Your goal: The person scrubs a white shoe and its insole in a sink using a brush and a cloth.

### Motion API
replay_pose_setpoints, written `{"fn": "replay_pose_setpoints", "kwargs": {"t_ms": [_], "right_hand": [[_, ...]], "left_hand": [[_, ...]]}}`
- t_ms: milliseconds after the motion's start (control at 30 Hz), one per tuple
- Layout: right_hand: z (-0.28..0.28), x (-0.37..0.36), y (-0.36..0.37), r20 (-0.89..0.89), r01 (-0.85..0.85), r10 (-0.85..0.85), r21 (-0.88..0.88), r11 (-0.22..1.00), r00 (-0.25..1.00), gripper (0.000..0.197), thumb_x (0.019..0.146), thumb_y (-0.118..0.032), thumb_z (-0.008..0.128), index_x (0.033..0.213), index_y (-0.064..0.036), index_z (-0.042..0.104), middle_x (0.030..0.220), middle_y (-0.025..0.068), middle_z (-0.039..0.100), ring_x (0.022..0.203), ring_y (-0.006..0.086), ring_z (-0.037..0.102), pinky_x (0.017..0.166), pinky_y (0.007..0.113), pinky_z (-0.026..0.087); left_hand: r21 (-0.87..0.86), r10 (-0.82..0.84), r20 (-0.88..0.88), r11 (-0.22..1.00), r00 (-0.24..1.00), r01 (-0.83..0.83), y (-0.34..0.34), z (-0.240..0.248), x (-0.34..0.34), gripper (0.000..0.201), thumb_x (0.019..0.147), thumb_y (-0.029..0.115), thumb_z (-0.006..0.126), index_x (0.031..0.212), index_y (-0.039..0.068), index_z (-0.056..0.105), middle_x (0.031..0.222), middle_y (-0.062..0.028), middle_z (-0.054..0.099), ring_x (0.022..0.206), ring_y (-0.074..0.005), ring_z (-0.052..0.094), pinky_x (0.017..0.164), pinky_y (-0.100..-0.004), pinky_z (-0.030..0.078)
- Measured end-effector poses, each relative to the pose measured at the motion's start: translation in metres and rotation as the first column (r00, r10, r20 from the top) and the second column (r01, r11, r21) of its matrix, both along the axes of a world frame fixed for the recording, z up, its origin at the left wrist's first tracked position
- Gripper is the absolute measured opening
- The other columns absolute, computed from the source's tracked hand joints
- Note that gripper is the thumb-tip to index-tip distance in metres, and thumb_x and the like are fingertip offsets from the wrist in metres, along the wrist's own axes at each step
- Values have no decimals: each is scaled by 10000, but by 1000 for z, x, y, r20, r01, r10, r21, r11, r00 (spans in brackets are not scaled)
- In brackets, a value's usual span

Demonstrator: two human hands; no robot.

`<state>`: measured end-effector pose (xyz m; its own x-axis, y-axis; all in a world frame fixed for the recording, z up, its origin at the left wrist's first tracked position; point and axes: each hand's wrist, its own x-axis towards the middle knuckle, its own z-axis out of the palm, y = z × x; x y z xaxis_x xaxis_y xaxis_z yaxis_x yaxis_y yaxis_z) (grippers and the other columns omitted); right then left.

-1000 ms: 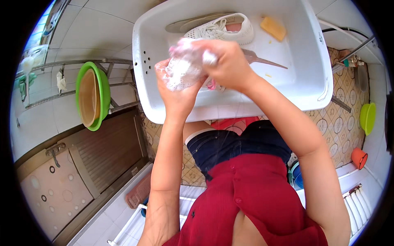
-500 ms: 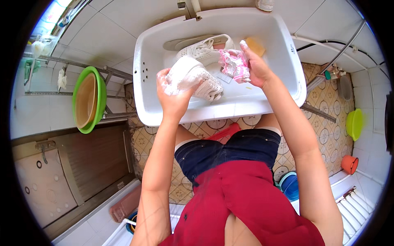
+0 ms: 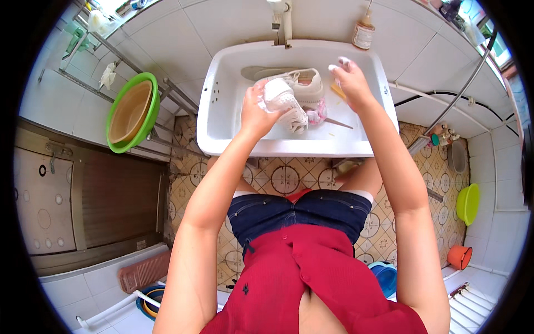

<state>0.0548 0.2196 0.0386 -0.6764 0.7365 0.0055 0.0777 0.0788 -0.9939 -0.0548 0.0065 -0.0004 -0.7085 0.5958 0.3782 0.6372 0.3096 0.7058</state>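
My left hand (image 3: pixel 258 113) is closed round a white openwork shoe (image 3: pixel 285 106) with white foam over one end, held above the sink (image 3: pixel 283 147). Over the sink's right side, my right hand (image 3: pixel 354 83) is open, foam on its fingertips. Just below those fingers is a yellow block (image 3: pixel 337 91), perhaps soap; whether they touch it I cannot tell. A second white shoe (image 3: pixel 307 85) with laces lies in the sink, beside flat grey insoles (image 3: pixel 257 72). Between the shoes and the front wall sits a crumpled pink-and-white cloth (image 3: pixel 317 113), next to a thin brush-like handle (image 3: pixel 339 123).
A tap (image 3: pixel 280 16) rises behind the sink, with a pump bottle (image 3: pixel 364 32) on the back right ledge. Green and tan basins (image 3: pixel 133 114) lean on a metal rack at left. At right stand a lime basin (image 3: pixel 468 204) and an orange bucket (image 3: pixel 460 257).
My right hand has let go of the pink-and-white cloth, which now lies in the sink, and has moved toward the yellow block. My left hand still holds the shoe. The view has shifted.
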Motion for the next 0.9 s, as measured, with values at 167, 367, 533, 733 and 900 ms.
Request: {"fn": "replay_pose_setpoints", "kwargs": {"t_ms": [167, 367, 533, 733, 900], "right_hand": [[69, -43, -1, -114, 5, 36, 345, 939, 993, 497, 838, -228, 604, 1223, 59, 476, 1259, 205, 511, 1195, 283, 476, 983, 352, 388], [78, -148, 20, -54, 18, 33, 742, 670, 998, 486, 788, -233, 691, 1159, 28, 515, 1152, 201, 536, 1094, 293, 516, 882, 374, 442], [42, -233, 32, -257, 262, -89, 783, 565, 962, 550, 681, -289, 782, 1073, 5, 533, 1123, 237, 509, 1052, 361, 502, 883, 439, 425], [56, -242, 22, -253, 309, -179, 711, 632, 951, 264, 647, -193, 752, 813, -43, 612, 806, 164, 630, 759, 324, 606, 721, 404, 489], [68, -227, 31, -161, 62, 75, 706, 705, 984, 197, 672, -125, 691, 851, -64, 639, 758, 117, 627, 687, 228, 594, 648, 347, 481]], "left_hand": [[34, 86, 45, 996, 995, -87, 3, 0, -38, 727, 574, 349, 856, 1153, 63, 521, 1054, -140, 569, 977, -299, 581, 841, -386, 484], [-93, 187, 459, 982, 868, -162, 14, 9, -54, 723, 644, 382, 809, 1155, -33, 509, 1055, -142, 631, 926, -196, 622, 810, -311, 493], [-127, 165, 517, 985, 840, -116, 45, -15, -67, 816, 644, 444, 793, 1235, -21, 476, 1077, -157, 621, 958, -221, 612, 831, -322, 482], [-36, 103, 657, 994, 747, -105, 56, -37, -87, 789, 697, 464, 750, 1279, 23, 449, 1149, -156, 581, 1044, -218, 568, 881, -342, 454], [204, -111, 864, 969, 490, -140, 60, -63, -112, 566, 864, 382, 600, 1287, 44, 435, 1133, -124, 578, 1016, -205, 566, 871, -349, 459]]}}
